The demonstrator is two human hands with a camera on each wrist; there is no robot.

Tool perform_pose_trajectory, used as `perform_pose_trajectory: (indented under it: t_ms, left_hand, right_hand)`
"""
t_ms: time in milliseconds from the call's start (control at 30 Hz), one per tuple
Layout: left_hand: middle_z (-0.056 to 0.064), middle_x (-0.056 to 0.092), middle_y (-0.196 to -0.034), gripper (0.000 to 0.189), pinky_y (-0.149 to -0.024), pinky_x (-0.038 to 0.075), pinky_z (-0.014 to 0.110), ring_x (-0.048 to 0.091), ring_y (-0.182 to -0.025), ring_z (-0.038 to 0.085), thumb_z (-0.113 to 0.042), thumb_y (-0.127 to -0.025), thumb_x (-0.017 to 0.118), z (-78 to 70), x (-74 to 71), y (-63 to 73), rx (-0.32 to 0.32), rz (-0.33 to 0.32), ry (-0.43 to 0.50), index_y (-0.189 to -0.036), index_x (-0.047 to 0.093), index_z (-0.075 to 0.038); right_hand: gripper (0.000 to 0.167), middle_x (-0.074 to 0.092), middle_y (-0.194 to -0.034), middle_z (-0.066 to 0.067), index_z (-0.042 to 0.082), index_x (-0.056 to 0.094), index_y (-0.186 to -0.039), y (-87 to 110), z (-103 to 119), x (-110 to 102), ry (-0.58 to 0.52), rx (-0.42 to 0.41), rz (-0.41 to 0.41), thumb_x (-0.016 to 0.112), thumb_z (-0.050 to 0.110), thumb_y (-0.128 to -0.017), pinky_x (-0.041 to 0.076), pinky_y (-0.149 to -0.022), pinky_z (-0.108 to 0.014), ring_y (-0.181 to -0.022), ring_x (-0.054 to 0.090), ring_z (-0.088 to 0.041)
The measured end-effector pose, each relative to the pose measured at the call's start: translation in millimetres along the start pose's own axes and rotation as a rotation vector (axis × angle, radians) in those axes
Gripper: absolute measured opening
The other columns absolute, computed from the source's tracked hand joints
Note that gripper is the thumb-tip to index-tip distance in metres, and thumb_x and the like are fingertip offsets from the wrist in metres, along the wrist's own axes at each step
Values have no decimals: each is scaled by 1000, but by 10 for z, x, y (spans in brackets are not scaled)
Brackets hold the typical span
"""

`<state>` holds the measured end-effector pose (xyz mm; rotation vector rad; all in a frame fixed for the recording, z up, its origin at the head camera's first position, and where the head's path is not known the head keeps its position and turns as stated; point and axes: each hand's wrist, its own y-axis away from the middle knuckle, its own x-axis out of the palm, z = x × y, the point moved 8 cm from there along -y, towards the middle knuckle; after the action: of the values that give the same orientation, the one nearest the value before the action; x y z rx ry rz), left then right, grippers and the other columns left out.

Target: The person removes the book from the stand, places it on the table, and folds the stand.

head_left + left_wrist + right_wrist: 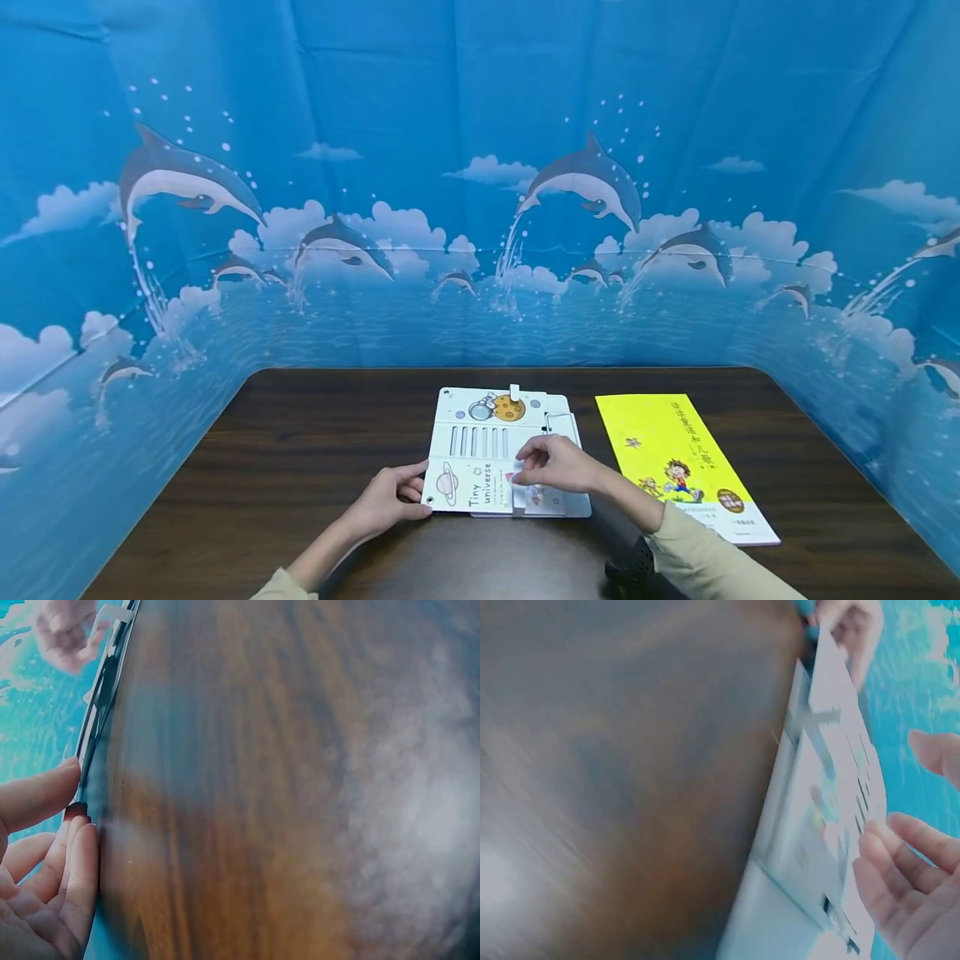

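A white book stand (pixel 480 446) printed with an astronaut, planets and the words "Tiny universe" lies folded on the table, with slots across its middle. A clip (pixel 514 392) sticks up at its top edge. My left hand (pixel 390 500) pinches the stand's lower left edge; the left wrist view shows the thumb on one face and fingers (pixel 81 855) behind the other. Over the right part of the panel is my right hand (pixel 558 464), thumb apart from the loosely bent fingers (pixel 900 855). Whether its fingertips touch the panel, I cannot tell.
A yellow book (pixel 675 467) with a cartoon child on its cover lies right of the stand. Under the right forearm is a black object (pixel 633 571), partly hidden. Behind the dark wooden table (pixel 322 417) hangs a blue dolphin-print curtain (pixel 450 125).
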<state>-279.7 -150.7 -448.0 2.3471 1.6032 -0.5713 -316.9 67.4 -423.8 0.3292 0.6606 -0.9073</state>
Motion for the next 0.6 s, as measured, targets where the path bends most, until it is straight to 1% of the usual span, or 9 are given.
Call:
perform_pose_trajectory:
  t_ms: [133,233,300,400,500,600]
  left_hand:
    - [6,61,-83,69,-60,46,19,56,-71,13,2,-68,75,4,3,-13,-9,-6,-4,-124,40,20]
    - [6,61,-83,69,-60,46,19,56,-71,14,2,-67,75,8,4,-16,-12,-7,2,-124,40,20]
    - [7,61,-83,69,-61,46,19,56,-71,14,2,-68,75,8,5,-17,-10,-6,7,-124,40,20]
    - [7,61,-83,70,-60,46,19,56,-70,13,2,-67,75,15,0,-13,-7,-8,11,-124,39,20]
    - [7,61,-82,70,-60,46,19,56,-70,13,2,-67,75,20,1,-12,-3,-8,16,-124,39,20]
    - [7,61,-83,70,-60,46,19,56,-70,13,2,-67,75,15,5,-21,3,-3,17,-124,39,20]
  right_hand:
    - [36,60,-77,3,0,64,-102,-204,-112,-273,86,35,-138,72,25,-76,44,-63,-22,-72,52,-11]
    - [34,62,-84,-2,-1,64,-101,-347,-219,-479,102,66,-262,73,19,-75,47,-68,-26,-76,55,-14]
    - [32,64,-90,-6,-1,65,-101,-429,-295,-579,96,84,-324,73,16,-75,49,-71,-29,-80,57,-16]
    - [34,64,-96,-11,-3,63,-105,-539,-391,-639,80,99,-358,72,12,-75,51,-73,-32,-86,58,-21]
    - [38,63,-98,-12,-5,61,-109,-638,-481,-618,58,117,-343,71,11,-76,51,-75,-34,-88,58,-23]
    - [41,63,-96,-11,-6,59,-113,-718,-574,-578,28,150,-333,70,10,-77,49,-76,-34,-88,58,-21]
